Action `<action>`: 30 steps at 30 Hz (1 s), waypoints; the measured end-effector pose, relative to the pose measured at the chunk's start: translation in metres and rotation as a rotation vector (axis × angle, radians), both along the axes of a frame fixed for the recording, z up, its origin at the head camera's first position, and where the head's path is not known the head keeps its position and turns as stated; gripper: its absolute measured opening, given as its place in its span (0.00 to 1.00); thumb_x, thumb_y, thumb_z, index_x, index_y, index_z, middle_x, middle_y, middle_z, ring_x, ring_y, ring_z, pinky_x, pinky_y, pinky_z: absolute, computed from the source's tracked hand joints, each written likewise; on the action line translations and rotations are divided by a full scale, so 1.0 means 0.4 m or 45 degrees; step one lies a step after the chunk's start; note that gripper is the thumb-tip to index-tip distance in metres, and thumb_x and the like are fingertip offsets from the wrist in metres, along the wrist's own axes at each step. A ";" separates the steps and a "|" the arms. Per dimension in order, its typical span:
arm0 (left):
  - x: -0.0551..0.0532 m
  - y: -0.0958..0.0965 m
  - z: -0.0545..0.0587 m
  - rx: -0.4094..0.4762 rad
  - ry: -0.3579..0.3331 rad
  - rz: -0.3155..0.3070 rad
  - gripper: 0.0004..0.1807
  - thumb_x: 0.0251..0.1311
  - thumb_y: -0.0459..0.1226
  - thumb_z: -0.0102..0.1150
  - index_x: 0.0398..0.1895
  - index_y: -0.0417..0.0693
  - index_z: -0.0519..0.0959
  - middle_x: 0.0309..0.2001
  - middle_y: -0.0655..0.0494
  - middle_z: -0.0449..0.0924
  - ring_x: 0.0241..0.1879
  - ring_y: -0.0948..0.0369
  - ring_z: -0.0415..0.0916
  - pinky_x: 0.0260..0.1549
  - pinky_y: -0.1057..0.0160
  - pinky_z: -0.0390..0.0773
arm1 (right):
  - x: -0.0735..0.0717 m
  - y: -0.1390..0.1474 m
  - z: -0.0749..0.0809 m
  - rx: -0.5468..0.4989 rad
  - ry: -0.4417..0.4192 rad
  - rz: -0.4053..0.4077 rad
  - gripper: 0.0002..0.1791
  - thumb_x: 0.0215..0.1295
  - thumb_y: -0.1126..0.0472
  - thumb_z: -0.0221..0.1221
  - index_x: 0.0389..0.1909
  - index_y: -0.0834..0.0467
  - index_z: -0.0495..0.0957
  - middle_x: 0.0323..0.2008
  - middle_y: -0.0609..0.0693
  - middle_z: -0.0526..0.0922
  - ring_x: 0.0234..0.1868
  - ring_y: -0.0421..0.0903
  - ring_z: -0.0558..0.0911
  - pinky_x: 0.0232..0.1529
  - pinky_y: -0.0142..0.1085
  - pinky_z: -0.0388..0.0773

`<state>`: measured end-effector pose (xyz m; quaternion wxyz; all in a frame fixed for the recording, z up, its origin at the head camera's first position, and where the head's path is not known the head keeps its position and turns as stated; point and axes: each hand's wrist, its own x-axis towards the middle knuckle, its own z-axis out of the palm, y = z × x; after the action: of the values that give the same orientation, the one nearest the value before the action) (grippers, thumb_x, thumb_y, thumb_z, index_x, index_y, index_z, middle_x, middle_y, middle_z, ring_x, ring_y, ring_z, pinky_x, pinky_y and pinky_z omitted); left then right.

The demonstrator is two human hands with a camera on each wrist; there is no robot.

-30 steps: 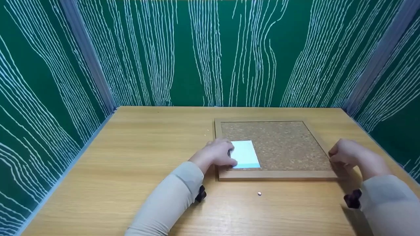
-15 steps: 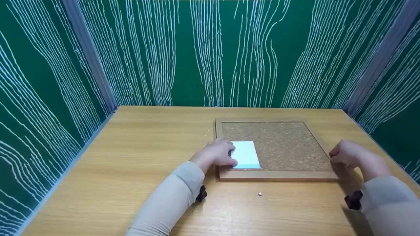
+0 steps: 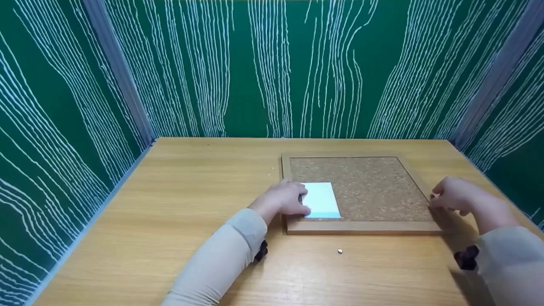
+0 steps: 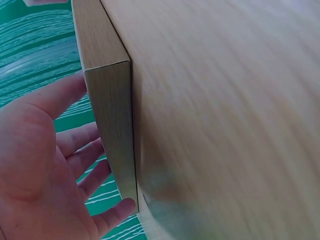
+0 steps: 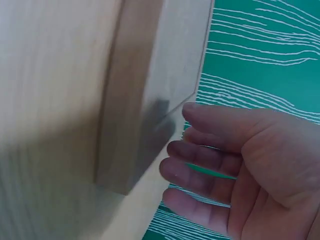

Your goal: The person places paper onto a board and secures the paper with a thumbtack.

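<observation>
A cork board [image 3: 365, 187] in a light wooden frame lies on the table. On its lower left part is a square white sheet of paper [image 3: 321, 199] with a pale blue strip along the near edge. My left hand [image 3: 285, 199] rests over the board's left frame, thumb and fingertips on the paper's left edge. In the left wrist view its fingers spread beyond the frame corner [image 4: 110, 100]. Beside the right frame is my right hand [image 3: 457, 196], fingers loosely bent, with nothing held. The right wrist view shows its fingertips just off the frame's mitred corner [image 5: 160, 115].
A small shiny metallic piece [image 3: 340, 251] lies on the wooden table [image 3: 191, 191] in front of the board. Tiny pale specks sit left of the board. Green walls [image 3: 246, 85] with white wavy lines close off the back and sides.
My right hand has risen slightly and come a little away from the frame's right edge. The left hand keeps its place on the paper, and the whole view has shifted a little.
</observation>
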<state>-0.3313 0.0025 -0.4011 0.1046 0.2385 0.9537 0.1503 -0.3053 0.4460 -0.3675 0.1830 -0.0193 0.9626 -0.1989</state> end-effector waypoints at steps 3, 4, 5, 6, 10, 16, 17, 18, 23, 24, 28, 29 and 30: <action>0.004 0.000 -0.003 0.008 -0.011 0.008 0.36 0.60 0.58 0.66 0.71 0.59 0.74 0.69 0.61 0.71 0.64 0.57 0.63 0.65 0.52 0.66 | 0.005 -0.016 0.017 0.033 0.169 0.043 0.33 0.66 0.56 0.66 0.59 0.80 0.71 0.45 0.74 0.80 0.41 0.63 0.84 0.36 0.55 0.84; 0.005 -0.001 -0.003 0.009 -0.011 0.011 0.36 0.60 0.58 0.66 0.72 0.59 0.74 0.69 0.60 0.71 0.64 0.57 0.63 0.65 0.51 0.66 | 0.007 -0.023 0.024 0.042 0.242 0.065 0.32 0.67 0.56 0.65 0.59 0.79 0.72 0.45 0.74 0.81 0.41 0.63 0.84 0.37 0.55 0.84; 0.005 -0.001 -0.003 0.010 -0.011 0.011 0.36 0.61 0.58 0.66 0.72 0.59 0.74 0.69 0.60 0.71 0.65 0.57 0.63 0.66 0.51 0.65 | 0.008 -0.032 0.032 0.056 0.315 0.076 0.31 0.68 0.56 0.65 0.59 0.78 0.73 0.45 0.73 0.82 0.41 0.63 0.84 0.37 0.55 0.83; 0.006 -0.001 -0.002 0.012 -0.011 0.015 0.37 0.61 0.58 0.66 0.72 0.59 0.73 0.69 0.60 0.71 0.65 0.57 0.63 0.66 0.51 0.64 | 0.010 -0.041 0.040 0.066 0.385 0.084 0.30 0.69 0.55 0.64 0.59 0.76 0.75 0.44 0.71 0.82 0.42 0.63 0.84 0.38 0.56 0.83; 0.006 -0.001 -0.001 0.015 -0.009 0.022 0.37 0.60 0.58 0.66 0.72 0.60 0.73 0.69 0.58 0.71 0.66 0.56 0.62 0.68 0.49 0.60 | 0.023 -0.089 0.078 0.072 0.607 0.131 0.25 0.72 0.54 0.62 0.58 0.70 0.79 0.44 0.66 0.84 0.42 0.61 0.84 0.39 0.56 0.82; 0.002 -0.004 -0.003 -0.002 -0.002 0.005 0.37 0.61 0.59 0.65 0.73 0.60 0.72 0.70 0.60 0.70 0.67 0.56 0.61 0.69 0.49 0.56 | 0.052 -0.173 0.111 0.039 0.839 0.281 0.18 0.72 0.57 0.63 0.55 0.65 0.82 0.45 0.64 0.86 0.43 0.61 0.86 0.41 0.56 0.83; 0.002 -0.004 -0.003 -0.007 0.000 0.002 0.37 0.61 0.59 0.64 0.73 0.60 0.72 0.70 0.60 0.70 0.67 0.56 0.61 0.70 0.49 0.55 | 0.057 -0.187 0.115 0.029 0.865 0.313 0.17 0.71 0.57 0.63 0.54 0.64 0.83 0.44 0.63 0.87 0.43 0.60 0.86 0.41 0.56 0.83; 0.001 -0.004 -0.002 -0.010 0.000 -0.001 0.37 0.61 0.59 0.64 0.73 0.59 0.72 0.71 0.60 0.69 0.69 0.55 0.60 0.70 0.48 0.54 | 0.061 -0.200 0.119 0.009 0.893 0.349 0.16 0.71 0.59 0.64 0.53 0.64 0.83 0.44 0.62 0.87 0.42 0.59 0.87 0.40 0.55 0.84; 0.002 -0.003 -0.001 -0.028 0.002 -0.012 0.36 0.62 0.58 0.63 0.72 0.58 0.72 0.73 0.61 0.67 0.76 0.51 0.53 0.72 0.45 0.50 | 0.077 -0.265 0.122 -0.081 0.964 0.530 0.12 0.64 0.66 0.69 0.48 0.61 0.85 0.38 0.52 0.88 0.37 0.46 0.87 0.36 0.39 0.85; 0.002 -0.003 0.000 -0.030 0.002 -0.013 0.36 0.62 0.57 0.63 0.72 0.58 0.72 0.74 0.62 0.66 0.76 0.51 0.52 0.72 0.45 0.49 | 0.080 -0.277 0.120 -0.097 0.973 0.565 0.12 0.63 0.67 0.69 0.47 0.61 0.86 0.37 0.50 0.88 0.36 0.44 0.86 0.35 0.36 0.85; 0.001 -0.001 0.003 -0.030 -0.002 -0.009 0.37 0.61 0.58 0.64 0.73 0.58 0.72 0.73 0.63 0.67 0.75 0.54 0.54 0.72 0.46 0.49 | 0.093 -0.324 0.107 -0.165 0.938 0.668 0.14 0.59 0.69 0.71 0.47 0.60 0.86 0.36 0.46 0.87 0.35 0.39 0.85 0.34 0.29 0.82; 0.001 0.000 0.004 -0.029 -0.006 -0.006 0.37 0.61 0.58 0.64 0.73 0.58 0.72 0.73 0.63 0.67 0.75 0.54 0.54 0.72 0.46 0.49 | 0.096 -0.335 0.103 -0.182 0.918 0.694 0.15 0.59 0.69 0.71 0.48 0.60 0.86 0.37 0.46 0.87 0.35 0.39 0.85 0.34 0.29 0.82; 0.002 0.001 0.005 -0.029 -0.009 -0.003 0.37 0.61 0.58 0.64 0.73 0.58 0.72 0.73 0.63 0.67 0.75 0.54 0.54 0.73 0.46 0.49 | 0.100 -0.345 0.099 -0.188 0.896 0.716 0.15 0.59 0.69 0.71 0.48 0.59 0.86 0.37 0.46 0.87 0.35 0.38 0.85 0.34 0.28 0.82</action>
<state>-0.3306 0.0028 -0.3991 0.1110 0.2379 0.9547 0.1401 -0.2653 0.3079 -0.3279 -0.1101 -0.3592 0.9068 -0.1911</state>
